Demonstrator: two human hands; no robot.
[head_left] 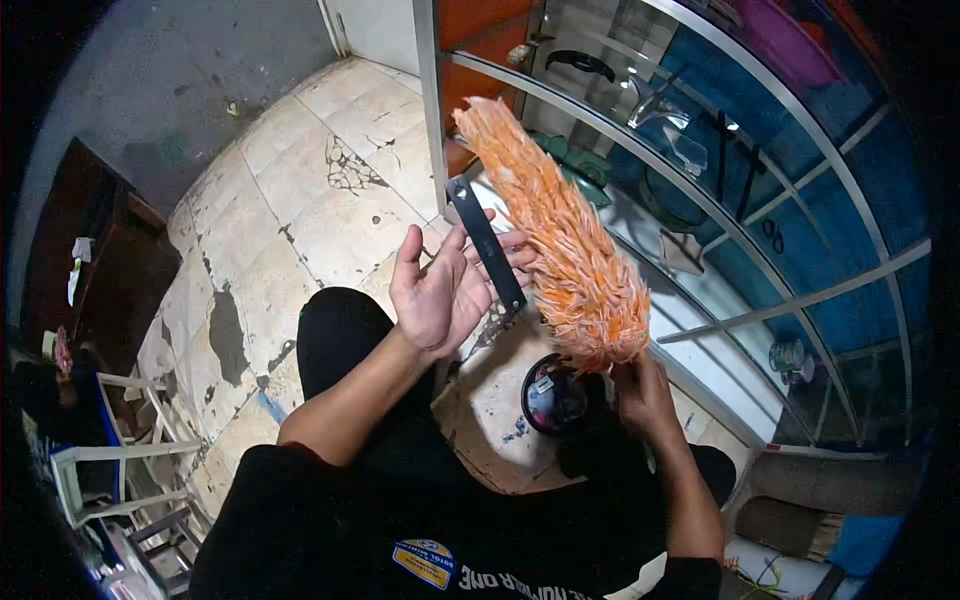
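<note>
Two things are up: a black strip point(487, 245) across the spread left hand point(440, 300) and, near the left edge of the cabinet point(432, 110), a duster point(570, 240) gripped by the right hand point(642, 392), apparently a holding step whose next move calls for steadiness.

The left hand point(440, 305) is opening palm upward, and a flat black strip point(486, 243) is lying slantwise across its fingers. The right hand point(642, 400) is gripping the lower end of a bushy orange-and-white feathery bundle point(570, 250), which is leaning up and leftward, its narrower tip pointing away from the person. Beneath that lower end, a round black container point(526, 392) is sitting near the knees. Cracked pale tiles point(260, 250) are covering the floor. A metal-framed glass cabinet point(800, 297) is standing on the right, while white chair frames point(120, 453) are standing at lower left.
</note>
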